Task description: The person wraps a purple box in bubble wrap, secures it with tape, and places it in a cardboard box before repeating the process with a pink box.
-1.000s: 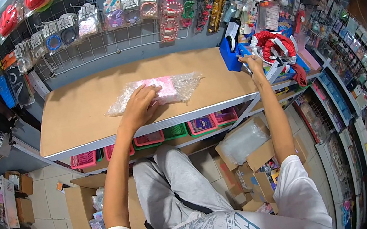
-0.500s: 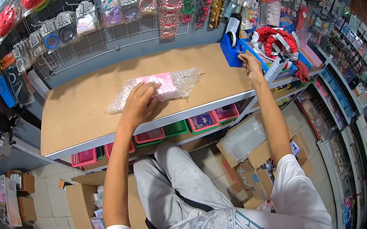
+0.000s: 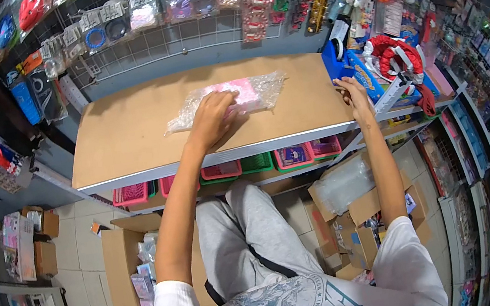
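A pink package in clear bubble wrap [image 3: 257, 91] lies flat on the brown tabletop. Over its left half rests my left hand [image 3: 216, 119], its fingers curled on the wrap and holding it down. My right hand [image 3: 355, 99] is at the right end of the table, just below a blue tape dispenser [image 3: 337, 62]. Its thumb and fingertips are drawn together near the dispenser's lower edge. Whatever thin thing is between them is too small to make out.
Beside the dispenser, a blue box [image 3: 369, 81] holds a red-and-white bundle [image 3: 394, 56]. Packaged accessories hang on the wire grid [image 3: 144, 56] behind. Pink and green baskets [image 3: 222, 170] sit under the tabletop [image 3: 130, 127]. Opened cartons [image 3: 121, 271] stand on the floor at both sides.
My right hand has drawn down from the dispenser, towards me. My left hand stays on the package, its fingers more curled. The whole view has shifted, so things appear further right.
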A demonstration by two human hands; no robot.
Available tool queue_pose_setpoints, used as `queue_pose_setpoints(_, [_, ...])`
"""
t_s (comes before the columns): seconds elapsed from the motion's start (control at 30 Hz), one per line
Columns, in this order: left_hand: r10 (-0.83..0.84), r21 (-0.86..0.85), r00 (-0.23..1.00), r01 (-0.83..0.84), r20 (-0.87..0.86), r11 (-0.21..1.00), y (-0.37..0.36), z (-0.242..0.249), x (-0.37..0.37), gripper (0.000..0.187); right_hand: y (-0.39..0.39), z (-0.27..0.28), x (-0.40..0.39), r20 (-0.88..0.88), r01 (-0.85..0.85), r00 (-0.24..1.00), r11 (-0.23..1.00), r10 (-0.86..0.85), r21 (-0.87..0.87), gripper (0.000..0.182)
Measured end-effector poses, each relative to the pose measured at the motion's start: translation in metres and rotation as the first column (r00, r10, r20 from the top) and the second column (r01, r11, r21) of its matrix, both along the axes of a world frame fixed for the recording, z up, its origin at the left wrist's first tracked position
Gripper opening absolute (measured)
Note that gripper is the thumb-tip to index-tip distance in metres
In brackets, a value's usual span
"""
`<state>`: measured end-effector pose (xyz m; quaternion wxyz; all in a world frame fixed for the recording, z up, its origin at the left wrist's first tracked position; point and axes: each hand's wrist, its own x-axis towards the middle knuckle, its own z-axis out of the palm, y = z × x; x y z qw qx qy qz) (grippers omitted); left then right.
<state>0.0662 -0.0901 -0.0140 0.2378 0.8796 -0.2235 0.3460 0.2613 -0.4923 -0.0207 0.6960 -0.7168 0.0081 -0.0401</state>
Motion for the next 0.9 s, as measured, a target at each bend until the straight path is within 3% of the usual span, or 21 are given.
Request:
queue_pose_setpoints(0.03, [0.004,0.006,1.000,-0.004,-0.015,1.000,0.001,-0.001,0.000,0.039,0.006,0.004,-0.013,0.045,-0.029,0.998,0.997,0.032,-0.069,0.045])
queue_pose_setpoints(0.13, [0.020,0.011,0.998,-0.020,0.053,1.000,0.000,-0.004,0.002,0.036,0.031,0.018,-0.047,0.048,-0.112,0.992,0.993,0.114,-0.040,0.053])
queue_pose_setpoints(0.3, [0.023,0.031,1.000,-0.024,0.009,0.999,0.002,-0.005,0.003,0.039,0.080,0.025,-0.079,-0.050,-0.288,0.957,0.957,0.286,-0.024,0.029])
queue_pose_setpoints(0.57, [0.075,0.086,0.996,-0.071,-0.051,0.994,0.003,-0.009,0.003,0.047,0.133,0.021,-0.104,-0.047,-0.519,0.852,0.853,0.522,0.057,0.021])
queue_pose_setpoints(0.9, [0.026,0.235,0.996,-0.004,-0.091,0.972,0.016,0.002,0.005,0.037,0.166,0.023,-0.136,-0.009,-0.567,0.817,0.806,0.576,0.169,0.021])
